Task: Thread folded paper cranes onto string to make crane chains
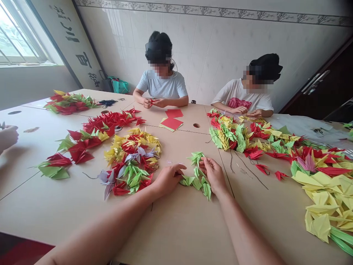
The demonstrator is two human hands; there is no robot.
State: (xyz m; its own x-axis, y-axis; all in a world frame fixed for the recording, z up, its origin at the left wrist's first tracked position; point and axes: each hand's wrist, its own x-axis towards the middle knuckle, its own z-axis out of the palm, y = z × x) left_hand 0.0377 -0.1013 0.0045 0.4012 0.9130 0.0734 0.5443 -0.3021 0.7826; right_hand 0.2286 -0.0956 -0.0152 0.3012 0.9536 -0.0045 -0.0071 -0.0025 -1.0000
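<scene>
A short strand of green folded paper cranes (196, 182) lies curved on the table in front of me. My right hand (213, 172) is closed on a green paper crane on the strand's right side, thumb and fingers pinched together. My left hand (168, 179) rests by the strand's left end with its fingers curled; what is between its fingertips is hidden. To its left lies a coiled garland of yellow, red, green and lilac paper cranes (132, 170), close to the left wrist. A dark thread end (152, 207) shows under my left forearm.
Red cranes (110, 121) and a mixed pile (70, 102) lie to the left, garlands (234, 130) and yellow cranes (325, 195) to the right. Red paper squares (173, 123) lie ahead. Two people sit opposite, one folding red paper (153, 102). Another person's hand (7, 137) is at the left edge.
</scene>
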